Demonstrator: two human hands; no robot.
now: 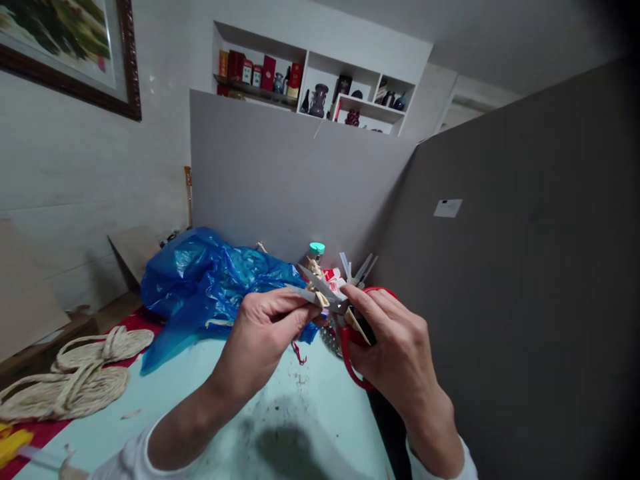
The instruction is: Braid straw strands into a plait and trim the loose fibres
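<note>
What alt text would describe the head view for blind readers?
A person's right hand holds red-handled scissors, their open blades at a cream piece pinched by the left hand. Beyond, a blue plastic bag lies on a pale table, with bundles of cord to the left.

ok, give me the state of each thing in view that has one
Scissors: blades apart, pale strand between them
Left hand: closed, pinching that strand
Right hand: closed on the scissors' red handles
Blue bag: crumpled; contents can't be told
Rope bundles: coiled, wrapped around the middle
Teal-lidded container: lid on
</note>
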